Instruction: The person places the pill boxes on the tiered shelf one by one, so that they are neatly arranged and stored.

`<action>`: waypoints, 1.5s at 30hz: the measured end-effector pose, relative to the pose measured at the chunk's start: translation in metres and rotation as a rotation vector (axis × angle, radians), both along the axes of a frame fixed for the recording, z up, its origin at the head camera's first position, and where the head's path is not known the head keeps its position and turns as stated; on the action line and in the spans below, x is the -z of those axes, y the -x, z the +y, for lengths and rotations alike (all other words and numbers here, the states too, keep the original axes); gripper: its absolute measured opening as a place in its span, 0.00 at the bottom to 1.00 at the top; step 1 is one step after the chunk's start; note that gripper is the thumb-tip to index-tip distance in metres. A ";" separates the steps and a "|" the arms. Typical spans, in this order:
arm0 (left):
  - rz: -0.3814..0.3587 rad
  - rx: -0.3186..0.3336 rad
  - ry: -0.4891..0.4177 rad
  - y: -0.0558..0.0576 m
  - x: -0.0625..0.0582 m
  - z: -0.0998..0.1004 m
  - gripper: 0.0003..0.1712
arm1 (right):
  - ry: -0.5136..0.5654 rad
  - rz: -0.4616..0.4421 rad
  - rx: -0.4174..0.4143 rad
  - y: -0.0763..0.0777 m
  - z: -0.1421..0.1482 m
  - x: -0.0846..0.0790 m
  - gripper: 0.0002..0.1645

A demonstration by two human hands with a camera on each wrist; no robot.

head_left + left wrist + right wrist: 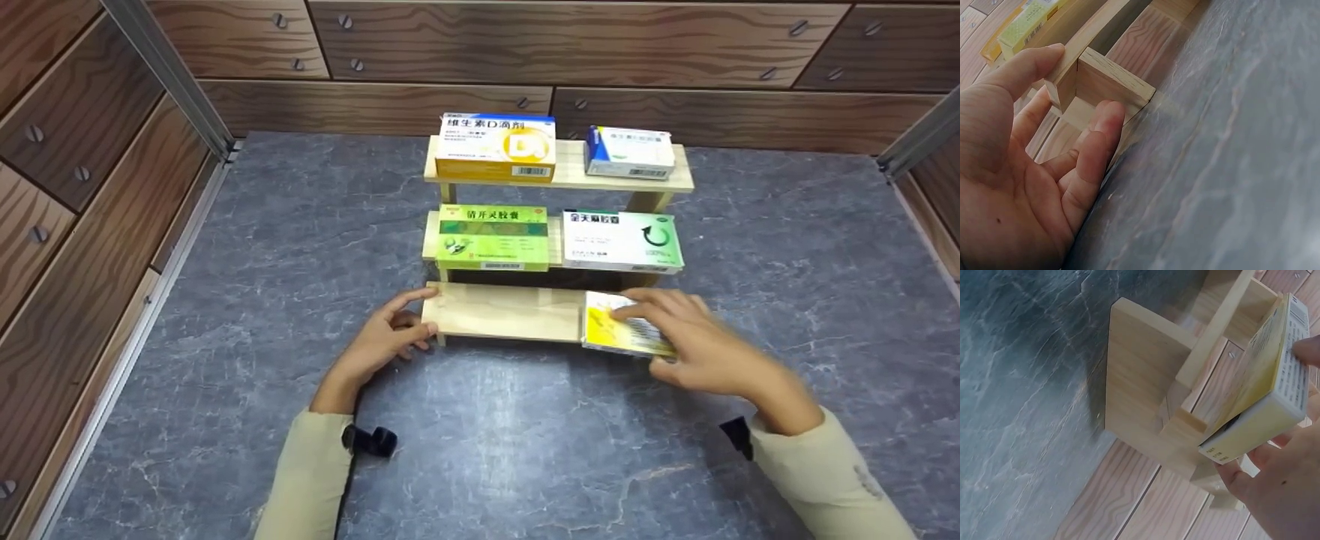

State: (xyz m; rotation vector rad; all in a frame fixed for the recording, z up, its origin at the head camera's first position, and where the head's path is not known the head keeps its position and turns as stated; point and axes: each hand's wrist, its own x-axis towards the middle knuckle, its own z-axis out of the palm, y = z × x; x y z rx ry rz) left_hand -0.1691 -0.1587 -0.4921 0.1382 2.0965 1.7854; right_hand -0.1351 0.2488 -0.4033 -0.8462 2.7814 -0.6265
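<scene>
A small three-step wooden shelf (510,311) stands on the floor-like surface. My left hand (386,334) grips the left end of its lowest board, thumb and index finger at the board's corners; the other fingers curl beside the leg (1114,79). Over the right part of that same board, my right hand (697,341) holds a yellow-and-white medicine box (606,322) between thumb and fingers. The right wrist view shows this box (1264,422) tilted, with the thumb on its printed narrow side.
The middle step carries a green medicine box (493,238) and a white-and-green one (622,240). On the top step are an orange-and-white box (495,148) and a smaller blue-and-white box (630,154). Wood-patterned panels (570,45) wall the grey marbled surface (480,450).
</scene>
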 end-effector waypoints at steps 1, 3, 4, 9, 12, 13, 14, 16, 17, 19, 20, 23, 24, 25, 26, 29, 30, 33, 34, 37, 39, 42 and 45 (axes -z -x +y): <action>0.001 0.000 -0.001 0.000 0.000 0.000 0.33 | -0.009 0.009 -0.007 0.001 -0.001 0.001 0.41; -0.003 -0.005 -0.002 0.000 0.000 0.000 0.33 | -0.026 0.029 -0.023 0.003 -0.004 0.002 0.41; -0.005 -0.008 -0.001 -0.001 0.000 0.000 0.33 | -0.033 0.035 -0.029 0.005 -0.005 0.002 0.40; -0.010 -0.012 0.001 0.000 0.000 0.000 0.33 | -0.042 0.023 -0.048 0.009 -0.011 0.003 0.39; -0.005 -0.006 0.006 -0.001 -0.001 0.000 0.34 | -0.049 0.015 -0.050 0.012 -0.012 0.005 0.39; -0.006 -0.006 0.007 -0.001 -0.001 0.000 0.34 | -0.053 0.013 -0.048 0.013 -0.012 0.006 0.39; -0.005 -0.005 0.009 -0.001 -0.001 0.000 0.34 | -0.058 0.012 -0.047 0.014 -0.012 0.007 0.39; -0.006 -0.003 0.012 -0.001 -0.001 0.000 0.33 | -0.064 0.009 -0.044 0.016 -0.012 0.008 0.39; -0.008 -0.004 0.013 -0.002 -0.001 0.000 0.33 | -0.068 0.009 -0.043 0.016 -0.012 0.009 0.39; -0.009 -0.003 0.013 -0.002 -0.001 0.000 0.33 | -0.074 0.003 -0.042 0.017 -0.012 0.010 0.39; -0.006 0.000 0.015 -0.002 -0.001 -0.001 0.33 | -0.076 0.001 -0.041 0.017 -0.012 0.011 0.39; -0.004 0.004 0.020 -0.001 0.000 0.000 0.34 | -0.085 -0.001 -0.044 0.017 -0.012 0.013 0.40; -0.003 0.006 0.022 0.000 0.000 0.000 0.34 | -0.087 -0.001 -0.045 0.017 -0.012 0.013 0.40; -0.004 0.004 0.023 0.000 0.000 0.000 0.34 | -0.088 -0.002 -0.046 0.017 -0.012 0.013 0.40; -0.002 0.006 0.025 0.000 0.000 0.000 0.34 | -0.087 -0.004 -0.046 0.018 -0.012 0.014 0.40; -0.002 0.002 0.025 0.001 0.000 0.000 0.34 | -0.083 -0.007 -0.047 0.017 -0.014 0.014 0.39; -0.002 0.001 0.024 0.001 0.000 0.000 0.34 | -0.082 -0.009 -0.046 0.018 -0.014 0.015 0.39; -0.002 -0.002 0.023 0.000 -0.001 0.001 0.34 | -0.078 -0.001 -0.046 0.018 -0.015 0.016 0.40; -0.002 -0.002 0.022 0.000 -0.001 0.001 0.34 | -0.077 0.003 -0.046 0.018 -0.015 0.016 0.40; -0.004 0.001 0.021 0.000 -0.001 0.001 0.34 | -0.076 0.006 -0.048 0.018 -0.015 0.017 0.41; -0.004 0.005 0.022 0.000 0.000 0.001 0.34 | -0.077 0.002 -0.049 0.017 -0.015 0.018 0.41; -0.001 0.010 0.017 0.000 0.001 0.000 0.34 | -0.073 -0.002 -0.050 0.017 -0.015 0.018 0.41; -0.001 0.007 0.009 -0.001 0.002 -0.001 0.34 | -0.056 0.003 -0.055 0.016 -0.015 0.019 0.42</action>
